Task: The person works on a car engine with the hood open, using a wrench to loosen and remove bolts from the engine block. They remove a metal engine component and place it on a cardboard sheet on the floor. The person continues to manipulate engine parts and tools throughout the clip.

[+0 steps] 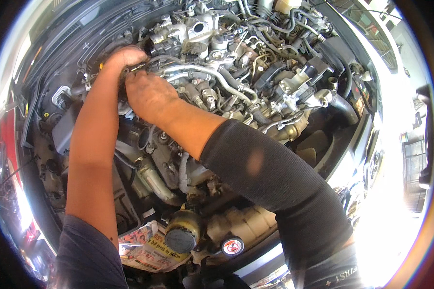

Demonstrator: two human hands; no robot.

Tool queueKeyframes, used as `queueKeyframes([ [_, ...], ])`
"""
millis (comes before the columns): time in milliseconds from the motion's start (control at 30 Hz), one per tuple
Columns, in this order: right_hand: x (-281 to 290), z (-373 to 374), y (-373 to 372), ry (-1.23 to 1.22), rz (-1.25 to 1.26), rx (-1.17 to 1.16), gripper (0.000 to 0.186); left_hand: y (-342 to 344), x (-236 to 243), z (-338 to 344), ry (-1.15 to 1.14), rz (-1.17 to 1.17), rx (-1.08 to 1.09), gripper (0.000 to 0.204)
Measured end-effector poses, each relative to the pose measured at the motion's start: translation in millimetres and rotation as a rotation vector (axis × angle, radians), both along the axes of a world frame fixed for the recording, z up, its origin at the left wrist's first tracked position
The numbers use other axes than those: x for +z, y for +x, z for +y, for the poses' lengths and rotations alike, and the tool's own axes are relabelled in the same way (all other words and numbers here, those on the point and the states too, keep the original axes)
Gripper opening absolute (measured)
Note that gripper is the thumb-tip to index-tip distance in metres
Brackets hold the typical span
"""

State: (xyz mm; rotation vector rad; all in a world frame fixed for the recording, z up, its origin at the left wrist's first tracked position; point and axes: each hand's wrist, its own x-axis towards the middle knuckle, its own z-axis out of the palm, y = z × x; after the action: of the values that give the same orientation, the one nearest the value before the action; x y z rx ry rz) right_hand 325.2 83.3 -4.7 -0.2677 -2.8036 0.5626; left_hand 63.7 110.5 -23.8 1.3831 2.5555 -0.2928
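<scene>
Reaching to the upper-left end of the exposed engine [219, 57], the left hand [125, 57] and right hand [152, 94] are positioned close together. Fingers of both hands are curled inward; the fingertips are hidden, so whether either pinches a component cannot be told. A bent pale pipe [216, 73] runs to the right of the right hand. Nearer the lower edge, a dark-capped reservoir [184, 232] stands beside printed paper [147, 249].
</scene>
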Motion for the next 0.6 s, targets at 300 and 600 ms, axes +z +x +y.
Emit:
queueKeyframes([
  [300,37.7,6.6,-13.6,0.031,-0.185,0.010,0.033,8.5,-5.8,-12.3,0.342,-0.285,0.007,0.039],
  [600,45.4,4.0,-33.5,0.002,-0.304,-0.056,0.035,10.1,-6.9,-10.5,0.353,-0.294,-0.022,0.040],
])
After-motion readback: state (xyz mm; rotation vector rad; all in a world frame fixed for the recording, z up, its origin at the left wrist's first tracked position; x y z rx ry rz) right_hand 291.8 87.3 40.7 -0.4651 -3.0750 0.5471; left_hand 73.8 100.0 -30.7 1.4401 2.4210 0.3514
